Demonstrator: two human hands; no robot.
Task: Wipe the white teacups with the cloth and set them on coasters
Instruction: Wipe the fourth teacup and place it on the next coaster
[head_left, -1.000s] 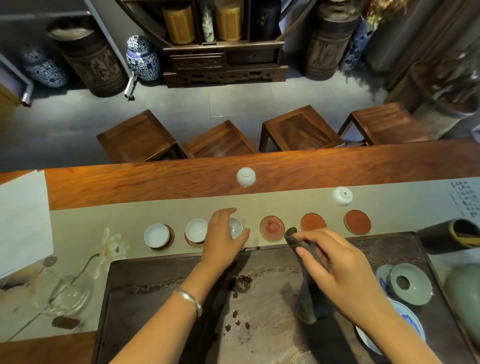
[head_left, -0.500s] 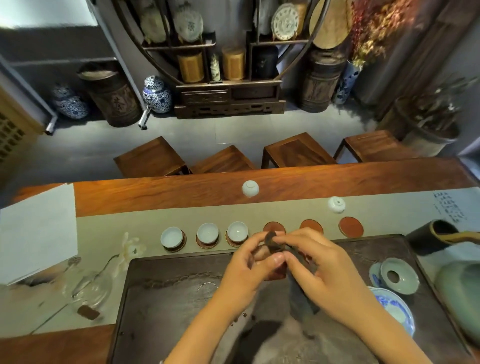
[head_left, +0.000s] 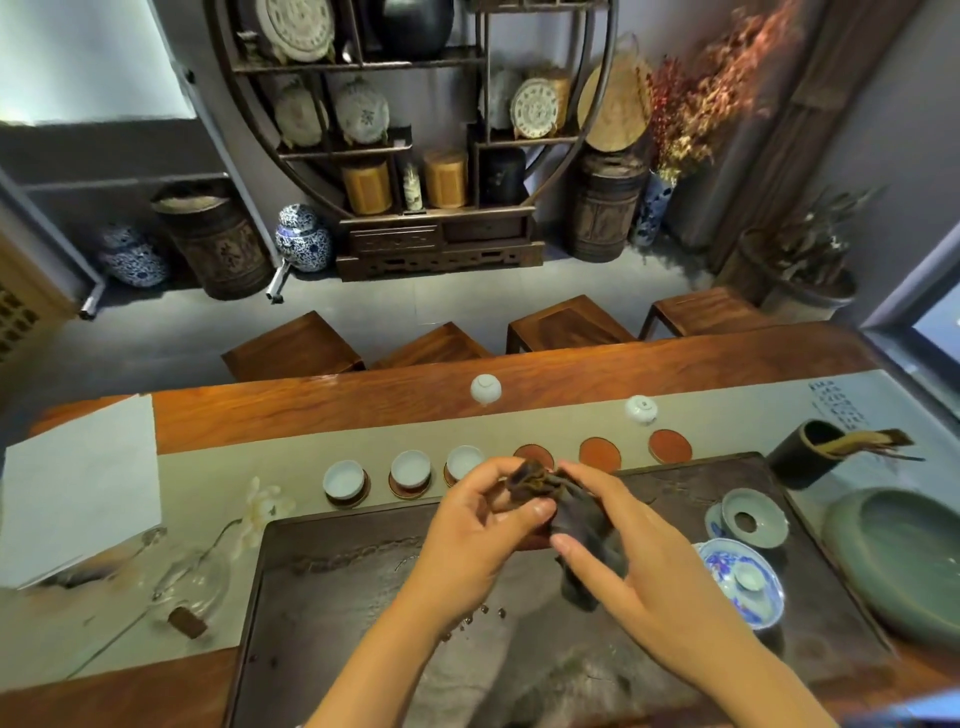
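Note:
Three white teacups stand upright on red-brown coasters in a row on the beige runner. To their right lie three bare coasters, the first partly hidden by the cloth. Two more white teacups sit upside down farther back. My left hand and my right hand both pinch a bunched dark cloth above the dark tea tray, just in front of the coaster row. I see no cup in either hand.
On the tray's right stand a celadon strainer and a blue-and-white dish. A green bowl and a black tool holder are at the far right. A glass pitcher and white paper lie left. Wooden stools line the table's far side.
My left hand has left the third teacup on its coaster and come back to the cloth in my right hand. The view has tilted up toward the shelf.

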